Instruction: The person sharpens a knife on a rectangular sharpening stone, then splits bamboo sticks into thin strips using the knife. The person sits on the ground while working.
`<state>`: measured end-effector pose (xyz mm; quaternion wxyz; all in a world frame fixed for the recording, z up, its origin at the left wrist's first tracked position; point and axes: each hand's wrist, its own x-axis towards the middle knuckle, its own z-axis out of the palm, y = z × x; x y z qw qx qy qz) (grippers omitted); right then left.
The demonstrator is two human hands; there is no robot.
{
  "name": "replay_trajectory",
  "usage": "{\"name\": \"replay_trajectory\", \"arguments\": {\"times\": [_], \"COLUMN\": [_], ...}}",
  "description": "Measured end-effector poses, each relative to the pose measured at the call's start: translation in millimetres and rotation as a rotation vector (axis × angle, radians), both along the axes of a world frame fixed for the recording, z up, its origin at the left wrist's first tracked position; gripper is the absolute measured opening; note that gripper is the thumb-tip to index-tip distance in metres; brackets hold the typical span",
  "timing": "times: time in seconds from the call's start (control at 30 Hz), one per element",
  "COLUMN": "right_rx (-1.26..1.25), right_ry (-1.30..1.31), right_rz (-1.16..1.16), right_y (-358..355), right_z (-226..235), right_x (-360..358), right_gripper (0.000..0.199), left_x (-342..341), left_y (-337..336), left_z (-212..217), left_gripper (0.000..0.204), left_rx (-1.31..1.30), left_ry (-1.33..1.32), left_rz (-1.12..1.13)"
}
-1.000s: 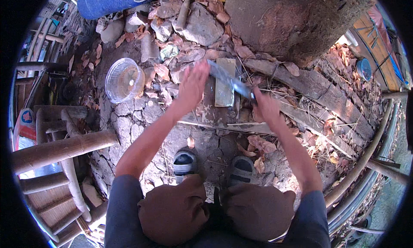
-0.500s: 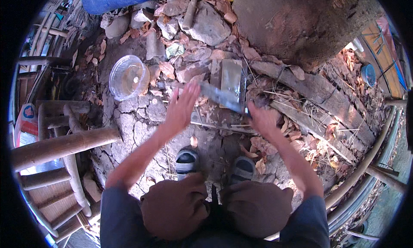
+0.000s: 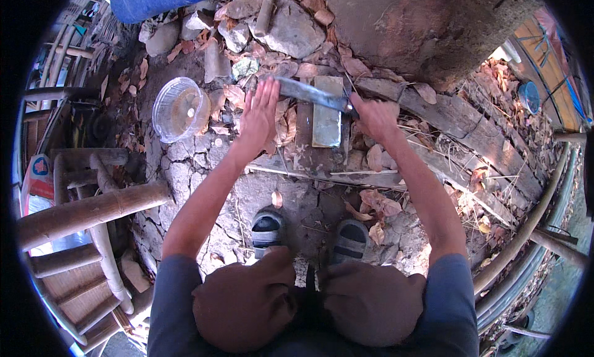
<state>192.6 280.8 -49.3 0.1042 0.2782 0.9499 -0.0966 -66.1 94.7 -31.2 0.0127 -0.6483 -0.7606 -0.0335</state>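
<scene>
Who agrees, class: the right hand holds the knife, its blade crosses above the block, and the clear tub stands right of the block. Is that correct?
Wrong side for the tub: the head view shows it left of the block. The right hand does hold the knife, its blade crossing above the block.

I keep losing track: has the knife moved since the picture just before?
Yes: the knife moved forward, toward the far end of the whetstone.

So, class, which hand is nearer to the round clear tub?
Left. The left hand is just right of the tub, by the tip of the knife; the right hand, gripping the knife, is farther right, beyond the rectangular block.
</scene>
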Motion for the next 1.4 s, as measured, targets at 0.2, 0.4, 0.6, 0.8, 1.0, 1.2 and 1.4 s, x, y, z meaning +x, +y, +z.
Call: {"name": "replay_trajectory", "arguments": {"times": [0.2, 0.4, 0.6, 0.8, 1.0, 1.2, 1.4], "right_rx": [-0.079, -0.009, -0.085, -0.172, -0.113, -0.158, -0.167], "right_ry": [-0.154, -0.052, 0.045, -0.065, 0.085, 0.027, 0.019], "right_rz": [-0.032, -0.075, -0.177, -0.133, -0.234, -0.301, -0.297], "right_y": [-51, -22, -34, -95, -52, -110, -134], "right_z": [-7, 4, -16, 34, 13, 14, 29], "right_x": [51, 39, 80, 105, 89, 138, 149], "right_gripper": [0.066, 0.047, 0.059, 0.072, 0.050, 0.053, 0.051], "left_x": [34, 20, 52, 69, 58, 81, 80], "left_y": [-58, -4, 5, -51, 23, -15, -22], "left_z": [-2, -7, 0, -2, 12, 13, 2], "left_gripper": [0.089, 0.091, 0.077, 0.085, 0.076, 0.076, 0.082], "left_rx": [-0.223, -0.182, -0.073, -0.113, -0.073, -0.174, -0.128], "left_ry": [0.114, 0.009, 0.036, -0.091, -0.024, 0.057, 0.020], "left_rz": [-0.111, -0.124, -0.122, -0.230, -0.154, -0.333, -0.375]}}
